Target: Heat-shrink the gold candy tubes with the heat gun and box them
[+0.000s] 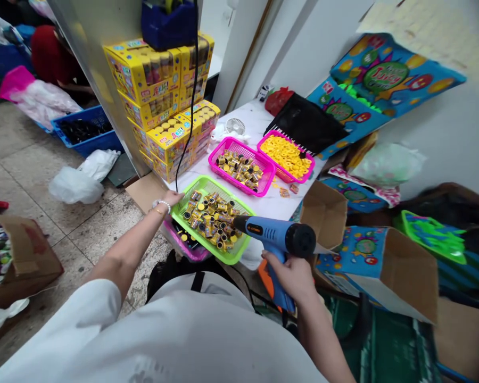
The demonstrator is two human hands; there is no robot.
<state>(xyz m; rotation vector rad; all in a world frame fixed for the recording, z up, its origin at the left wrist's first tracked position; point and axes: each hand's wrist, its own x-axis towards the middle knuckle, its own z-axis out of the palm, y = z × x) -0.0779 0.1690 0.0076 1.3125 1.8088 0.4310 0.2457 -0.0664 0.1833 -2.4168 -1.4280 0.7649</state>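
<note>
My right hand (293, 276) is wrapped round the handle of a blue heat gun (269, 230). The gun's dark nozzle points left, over a lime-green plastic basket (233, 258) at the table's near edge. Inside the basket lies a heap of small yellow-and-black cylinders (215, 218) with printed wrapping. With my left hand (170, 198) I grip the basket's left rim; a beaded bracelet is on that wrist. Partly hidden under the green basket is a pink one (197, 254) holding dark pieces.
Two pink baskets stand behind, one with similar cylinders (239, 169), one with yellow pieces (286, 154). Yellow boxes (163, 117) are stacked at left; a black cable (191, 111) hangs before them. Open blue cartons (353, 252) crowd the right. Another person (50, 58) is at far left.
</note>
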